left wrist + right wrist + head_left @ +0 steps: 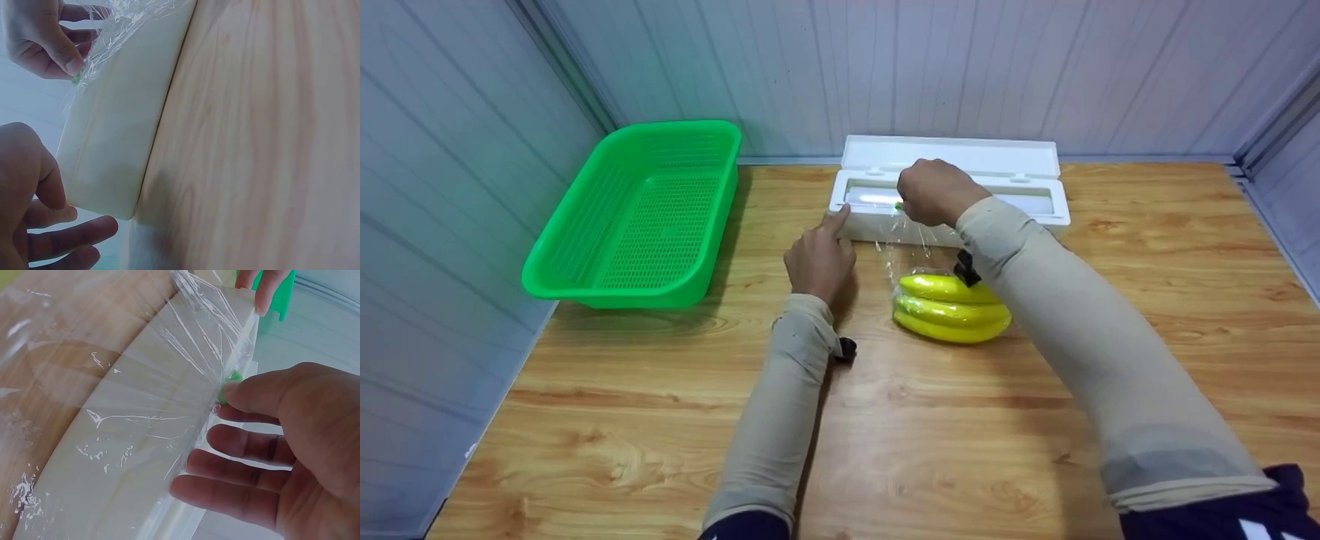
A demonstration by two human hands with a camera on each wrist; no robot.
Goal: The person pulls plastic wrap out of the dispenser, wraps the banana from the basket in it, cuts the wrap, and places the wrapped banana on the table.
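Note:
A white cling film dispenser (877, 223) lies at the back of the table with its lid (949, 154) raised. My right hand (934, 191) pinches the small green slide cutter (229, 387) on the dispenser's edge between thumb and index finger; its other fingers lie over the film. My left hand (821, 259) touches the dispenser's left front corner with an extended finger, the others loose in the left wrist view. Clear cling film (135, 419) drapes from the dispenser down to a bunch of yellow bananas (952, 311), which lies on the table covered in film.
A green plastic basket (712, 270) stands on the left, near the wall. Pale panel walls (780, 75) close in the back and sides of the wooden table (915, 442). Part of the right forearm passes beside the bananas.

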